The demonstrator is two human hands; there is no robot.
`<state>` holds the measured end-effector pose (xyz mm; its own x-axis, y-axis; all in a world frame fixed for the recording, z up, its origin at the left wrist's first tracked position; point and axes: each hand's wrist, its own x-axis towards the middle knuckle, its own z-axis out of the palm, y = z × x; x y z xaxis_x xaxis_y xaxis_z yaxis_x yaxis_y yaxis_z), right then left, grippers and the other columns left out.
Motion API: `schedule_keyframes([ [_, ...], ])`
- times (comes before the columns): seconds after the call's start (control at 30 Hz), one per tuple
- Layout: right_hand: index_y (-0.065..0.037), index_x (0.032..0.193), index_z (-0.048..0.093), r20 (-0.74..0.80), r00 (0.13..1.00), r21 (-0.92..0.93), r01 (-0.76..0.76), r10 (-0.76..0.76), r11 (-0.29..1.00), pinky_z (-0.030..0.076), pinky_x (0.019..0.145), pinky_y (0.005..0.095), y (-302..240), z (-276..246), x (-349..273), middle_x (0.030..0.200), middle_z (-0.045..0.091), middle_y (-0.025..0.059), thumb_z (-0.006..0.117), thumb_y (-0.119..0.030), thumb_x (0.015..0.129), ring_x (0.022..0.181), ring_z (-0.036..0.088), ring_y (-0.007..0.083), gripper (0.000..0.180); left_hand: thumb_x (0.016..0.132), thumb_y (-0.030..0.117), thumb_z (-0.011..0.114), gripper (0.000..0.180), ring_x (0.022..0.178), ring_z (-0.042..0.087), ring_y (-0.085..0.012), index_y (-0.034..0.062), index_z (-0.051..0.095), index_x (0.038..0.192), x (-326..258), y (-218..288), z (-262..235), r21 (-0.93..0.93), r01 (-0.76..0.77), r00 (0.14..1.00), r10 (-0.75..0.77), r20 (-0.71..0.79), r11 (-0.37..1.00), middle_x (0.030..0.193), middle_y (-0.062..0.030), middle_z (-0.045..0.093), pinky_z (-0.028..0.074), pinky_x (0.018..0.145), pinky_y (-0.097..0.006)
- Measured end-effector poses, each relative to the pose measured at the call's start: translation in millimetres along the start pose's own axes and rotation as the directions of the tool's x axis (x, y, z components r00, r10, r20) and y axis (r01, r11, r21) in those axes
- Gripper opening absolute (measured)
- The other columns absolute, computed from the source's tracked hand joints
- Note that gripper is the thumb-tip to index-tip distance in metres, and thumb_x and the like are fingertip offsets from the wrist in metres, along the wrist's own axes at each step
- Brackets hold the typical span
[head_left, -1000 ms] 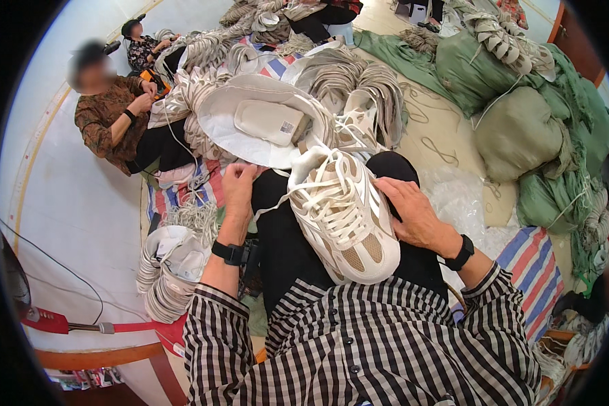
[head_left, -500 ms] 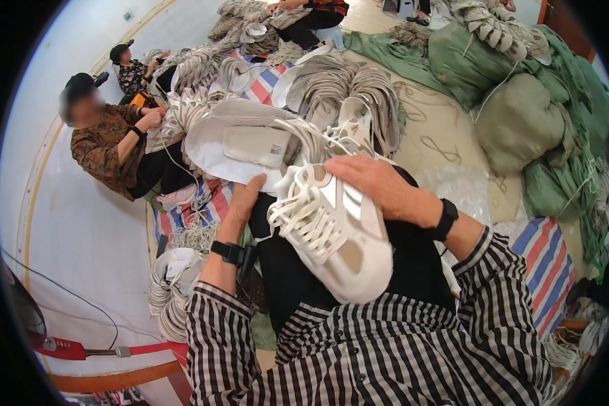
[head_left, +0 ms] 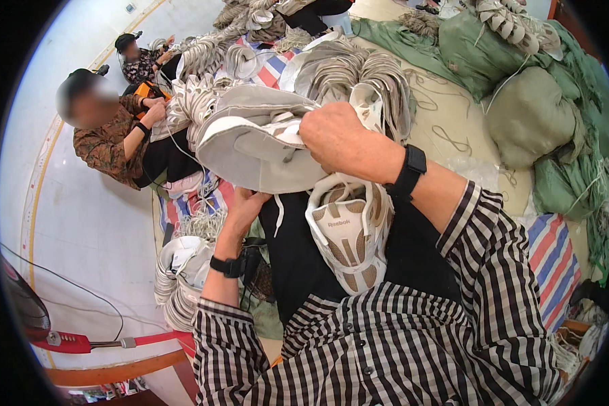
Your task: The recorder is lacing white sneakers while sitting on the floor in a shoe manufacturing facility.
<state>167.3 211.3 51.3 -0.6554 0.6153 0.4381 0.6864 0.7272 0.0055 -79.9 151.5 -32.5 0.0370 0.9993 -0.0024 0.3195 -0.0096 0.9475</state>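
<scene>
White upper point(head_left: 250, 162) in right hand point(head_left: 348, 142)

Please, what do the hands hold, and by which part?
A pale shoe upper: left hand at its lower edge, right hand apparently at its right side.

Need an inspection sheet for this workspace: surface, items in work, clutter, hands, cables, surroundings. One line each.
Surface: black-trousered lap, in use as the work surface.
Job's things: white-and-tan shoe on the lap; pale shoe upper just beyond it, a white lace hanging below.
Clutter: stacked uppers ahead; lace bundle at left; loose cord on the floor.
Hands: right hand closed at the pale upper's right side; left hand at its lower edge, grip unclear.
Cables: black cable at lower left, where it leads unclear.
Surroundings: seated co-worker at left; green sacks at right; striped sheet.
</scene>
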Motion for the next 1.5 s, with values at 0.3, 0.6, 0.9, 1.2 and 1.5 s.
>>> schedule_keyframes([
  [0.3, 0.003, 0.12, 0.056, 0.125, 0.985, 0.331, -0.152, 0.116, 0.931, 0.051, 0.079, 0.0478, 7.1, -2.5, -19.3, 0.09, 0.067, 0.0253, 0.071, -0.018, 0.078, 0.087, 0.066, 0.0413, 0.05, 0.087, 0.016, 0.066, 0.041, 0.102, 0.064, -0.0226, -0.0055, 0.059, 0.121, 15.6, 3.4, -20.4, -0.08, -0.141, 0.936, 0.107, -0.335, 0.987, 0.114, -0.0134, 0.065, 0.049, 0.091, -0.037],
  [0.6, 0.004, 0.107, 0.067, 0.409, 0.887, 0.559, -0.43, 0.215, 0.71, 0.049, 0.082, 0.0428, 25.1, 37.3, -86.3, 0.1, 0.068, 0.0235, 0.06, -0.034, 0.082, 0.091, 0.064, 0.0382, 0.046, 0.093, 0.038, 0.063, 0.05, 0.058, 0.068, -0.0221, -0.0119, 0.069, 0.09, 53.6, -33.8, -45.7, 0.13, 0.152, 0.958, -0.114, -0.265, 0.98, 0.073, -0.0191, 0.07, 0.057, 0.05, -0.031],
  [0.9, 0.007, 0.1, 0.064, 0.501, 0.865, 0.589, -0.331, -0.012, 0.737, 0.047, 0.076, 0.0453, 47.2, 40.9, -67.2, 0.087, 0.065, 0.0252, 0.057, -0.028, 0.087, 0.084, 0.063, 0.0379, 0.037, 0.091, 0.017, 0.066, 0.019, 0.067, 0.061, -0.0116, -0.0016, 0.069, 0.09, -41.1, 24.6, 12.5, 0.388, -0.112, 0.962, 0.198, -0.189, 0.915, 0.073, -0.0035, 0.069, 0.049, 0.066, -0.027],
  [1.2, 0.006, 0.105, 0.062, 0.504, 0.854, 0.691, -0.312, -0.125, 0.652, 0.046, 0.08, 0.0397, 56.1, 41.3, -76.3, 0.092, 0.065, 0.0203, 0.058, -0.023, 0.092, 0.087, 0.061, 0.0293, 0.032, 0.09, 0.015, 0.062, 0.036, 0.091, 0.063, -0.0143, -0.0077, 0.062, 0.118, -29.9, 36.4, 71.3, 0.019, -0.069, 0.992, 0.067, 0.109, 0.997, 0.104, -0.0129, 0.069, 0.049, 0.085, -0.029],
  [1.5, 0.002, 0.112, 0.068, 0.582, 0.812, 0.768, -0.529, -0.05, 0.36, 0.047, 0.078, 0.0294, 74.5, 44.9, -87.3, 0.097, 0.068, 0.0051, 0.065, -0.02, 0.086, 0.088, 0.059, 0.013, 0.035, 0.088, 0.013, 0.063, 0.032, 0.091, 0.06, -0.0125, -0.0069, 0.067, 0.112, -23.0, 47.7, 86.2, -0.068, -0.025, 0.997, 0.03, 0.077, 0.997, 0.099, -0.0068, 0.068, 0.047, 0.083, -0.026],
])
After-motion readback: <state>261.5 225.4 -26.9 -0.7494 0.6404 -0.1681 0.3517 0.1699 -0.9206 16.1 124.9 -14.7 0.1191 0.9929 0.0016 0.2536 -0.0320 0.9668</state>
